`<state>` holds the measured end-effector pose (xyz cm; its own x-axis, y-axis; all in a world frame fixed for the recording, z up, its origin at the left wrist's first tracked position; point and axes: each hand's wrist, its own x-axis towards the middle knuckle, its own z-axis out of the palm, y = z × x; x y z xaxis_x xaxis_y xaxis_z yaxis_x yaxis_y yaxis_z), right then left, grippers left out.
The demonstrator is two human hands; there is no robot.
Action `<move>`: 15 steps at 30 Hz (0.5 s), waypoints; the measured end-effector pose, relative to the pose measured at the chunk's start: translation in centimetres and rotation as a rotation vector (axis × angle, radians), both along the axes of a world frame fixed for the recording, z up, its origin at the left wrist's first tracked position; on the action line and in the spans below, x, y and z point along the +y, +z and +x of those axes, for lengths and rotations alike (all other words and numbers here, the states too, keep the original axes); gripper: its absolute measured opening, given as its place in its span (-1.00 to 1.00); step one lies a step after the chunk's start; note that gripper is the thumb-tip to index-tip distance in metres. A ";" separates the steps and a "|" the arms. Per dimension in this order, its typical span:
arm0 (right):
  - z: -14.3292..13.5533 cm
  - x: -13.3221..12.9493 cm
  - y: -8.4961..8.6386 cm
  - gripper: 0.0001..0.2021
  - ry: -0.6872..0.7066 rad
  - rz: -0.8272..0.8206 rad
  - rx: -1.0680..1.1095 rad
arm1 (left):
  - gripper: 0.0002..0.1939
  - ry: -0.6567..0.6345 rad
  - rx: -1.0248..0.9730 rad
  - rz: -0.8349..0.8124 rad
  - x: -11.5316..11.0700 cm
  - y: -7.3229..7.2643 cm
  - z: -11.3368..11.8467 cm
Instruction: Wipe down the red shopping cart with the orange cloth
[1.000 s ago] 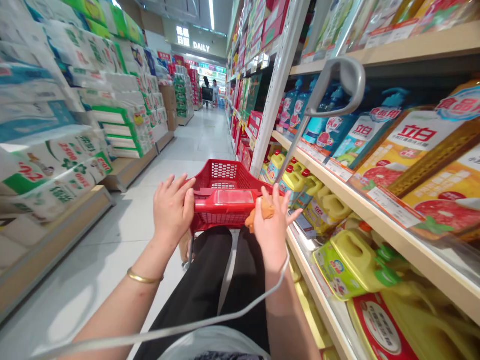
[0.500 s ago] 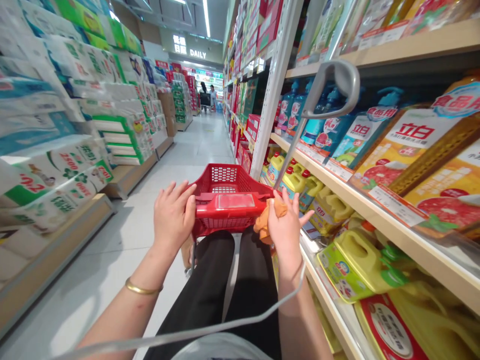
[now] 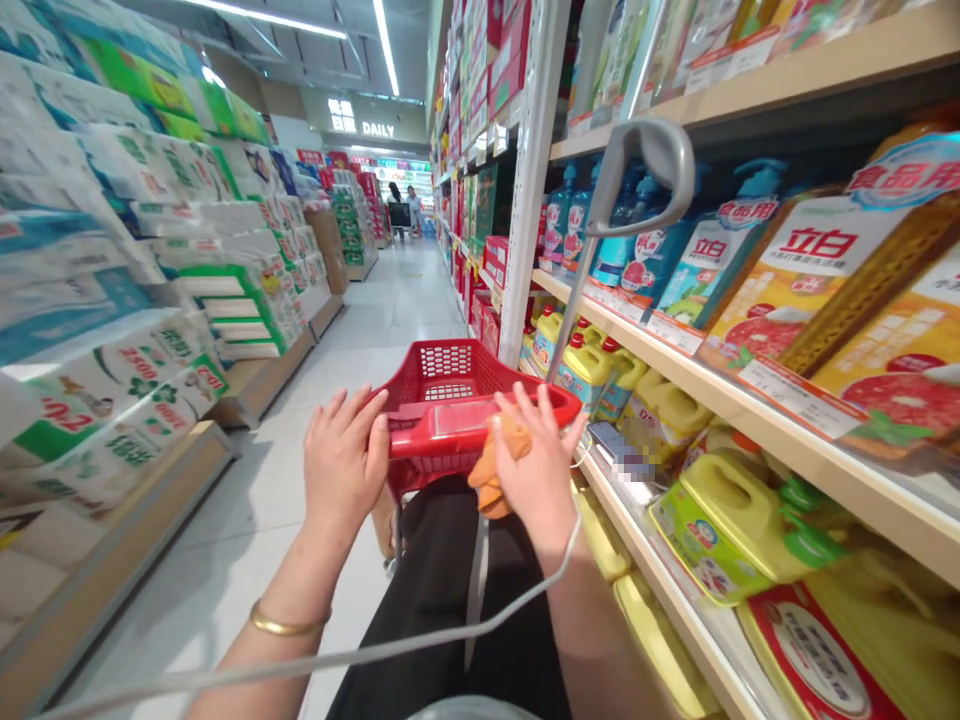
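Observation:
A red plastic shopping basket cart (image 3: 446,412) stands in front of my legs. My left hand (image 3: 343,452) rests at the left end of its handle, thumb against the red bar and fingers extended. On the right, my right hand (image 3: 534,455) lies over the handle with fingers spread, and its thumb side presses an orange cloth (image 3: 501,468) against the cart. A gray pole with a loop handle (image 3: 643,178) rises beyond my right hand. A pale cable (image 3: 450,632) runs across my right forearm.
Shelves with dish soap bottles (image 3: 817,290) and yellow jugs (image 3: 712,540) line the right side. A phone (image 3: 616,445) lies on the lower shelf. Tissue packs (image 3: 112,385) are stacked at left. Two people and a dark cart (image 3: 400,214) are far down the aisle.
My right hand and the orange cloth have shifted left along the handle, uncovering the handle's right end and more of the phone. My left hand stays at the handle's left end.

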<state>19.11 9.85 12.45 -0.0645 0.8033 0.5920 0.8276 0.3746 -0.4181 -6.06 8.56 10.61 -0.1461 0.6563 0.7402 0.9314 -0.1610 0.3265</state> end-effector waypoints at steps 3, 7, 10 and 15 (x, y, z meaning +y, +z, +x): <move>2.6 1.0 0.1 -0.59 -0.201 -0.008 0.030 | -0.57 0.007 -0.038 0.040 0.4 -0.1 0.3; -2.1 -0.2 0.7 -0.60 0.037 -0.001 -0.019 | -0.56 0.026 -0.033 0.041 0.4 -0.1 0.3; -6.9 -2.0 1.1 -0.57 0.323 0.014 -0.071 | -0.55 0.023 0.004 0.014 0.1 0.0 0.0; -4.9 -1.4 1.1 -0.60 0.297 0.011 -0.013 | -0.55 -0.003 0.030 -0.013 -0.1 0.1 -0.4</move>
<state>14.17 8.44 13.58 -0.3036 0.7419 0.5979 0.6866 0.6054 -0.4026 -6.42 8.44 10.73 -0.1222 0.6665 0.7354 0.9403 -0.1594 0.3006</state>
